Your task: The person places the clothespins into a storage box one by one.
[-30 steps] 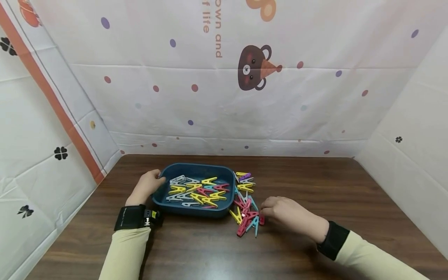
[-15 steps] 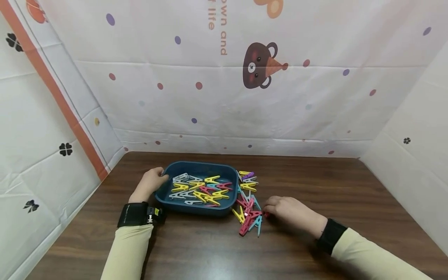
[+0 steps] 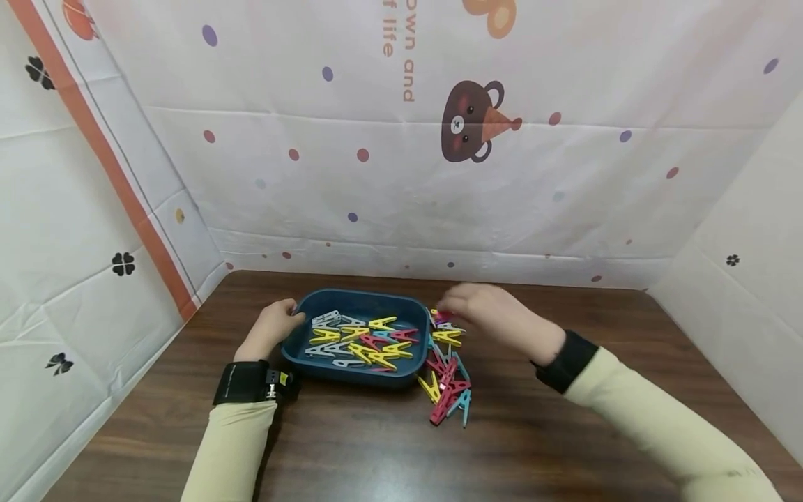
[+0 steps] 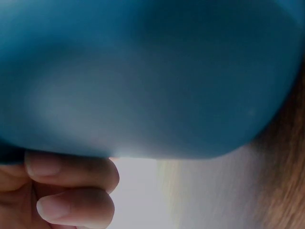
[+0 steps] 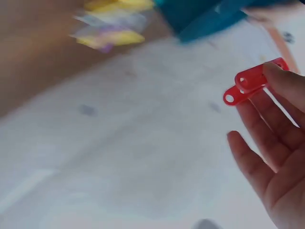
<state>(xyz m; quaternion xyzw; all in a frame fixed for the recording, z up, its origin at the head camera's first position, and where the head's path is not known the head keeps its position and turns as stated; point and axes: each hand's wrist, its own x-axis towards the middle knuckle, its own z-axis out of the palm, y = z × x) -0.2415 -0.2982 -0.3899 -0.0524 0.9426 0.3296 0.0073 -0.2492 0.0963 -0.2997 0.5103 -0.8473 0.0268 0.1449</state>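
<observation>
A dark blue plastic basin [image 3: 354,375] stands on the table, holding several yellow, white, red and blue clothespins [image 3: 364,338]. My left hand [image 3: 268,329] grips its left rim; in the left wrist view curled fingers [image 4: 78,207] show at the basin's edge. Pinched between thumb and fingers of my right hand [image 3: 495,317] is a red clothespin [image 5: 259,78], raised above the table just right of the basin. Against the basin's right side lies a loose pile of clothespins [image 3: 447,383] in red, yellow, blue, white and purple, its far end partly behind my right hand.
The dark wooden table [image 3: 351,453] ends at a white printed cloth [image 3: 301,195] hanging behind it. More white cloth hangs along the left and right sides. A black strap [image 3: 567,362] circles each wrist.
My right hand has lifted the red clothespin off the table beside the pile and moved it up and away toward the basin's far right corner. The left hand stays on the rim.
</observation>
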